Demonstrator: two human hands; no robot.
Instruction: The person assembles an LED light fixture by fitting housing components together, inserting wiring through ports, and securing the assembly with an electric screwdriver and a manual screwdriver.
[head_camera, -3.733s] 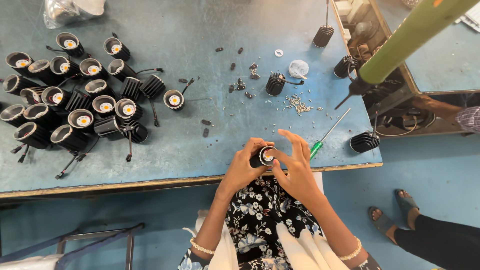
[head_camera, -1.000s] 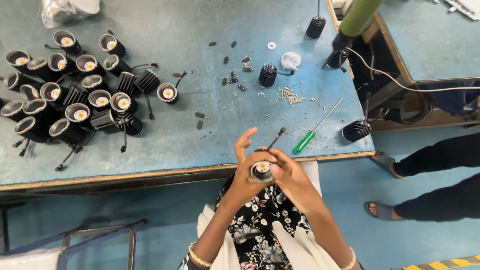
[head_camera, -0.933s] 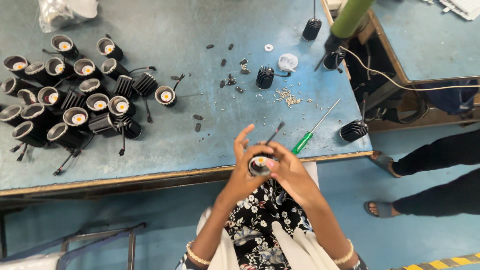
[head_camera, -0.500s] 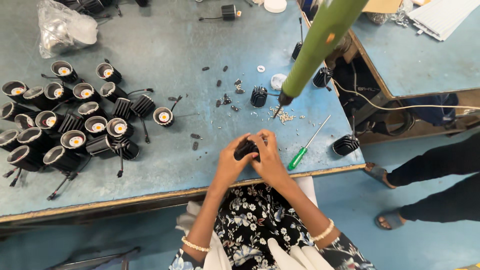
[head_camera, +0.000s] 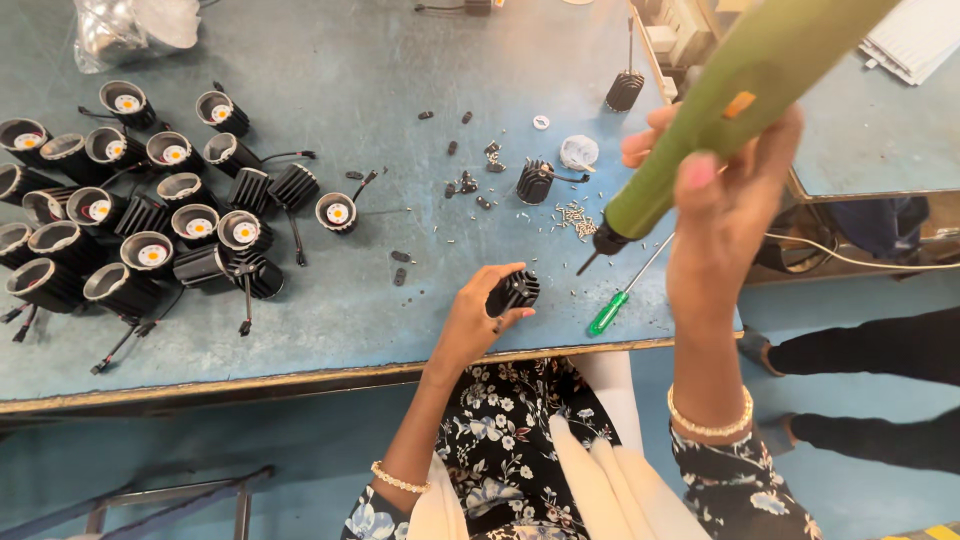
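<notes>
Left hand (head_camera: 472, 325), lower centre of the frame: fingers curled and clamped around a black finned lamp housing (head_camera: 513, 291), which it holds down on the blue worktable (head_camera: 330, 320) near the front edge; right hand (head_camera: 722, 205), right of centre: fingers wrapped tight around a green electric screwdriver (head_camera: 745, 90), held raised and tilted, its dark bit tip (head_camera: 590, 262) pointing down-left and hanging above the table, apart from the housing.

Surroundings: a green-handled hand screwdriver (head_camera: 628, 290) lies flat just right of the housing, directly under the raised tool; a scatter of small screws (head_camera: 573, 215) lies above it at centre; a second finned housing (head_camera: 535, 182) stands beside a small clear cup (head_camera: 578, 152); small black clips (head_camera: 465, 183) lie to the left of these; a single lamp with a yellow centre (head_camera: 337, 212) sits alone at centre left; a dense cluster of assembled lamps (head_camera: 130, 210) with trailing leads fills the left side; a clear plastic bag (head_camera: 125, 30) lies at upper left; another black housing (head_camera: 625, 90) stands at upper centre; a cable (head_camera: 860, 262) runs off the right edge.
</notes>
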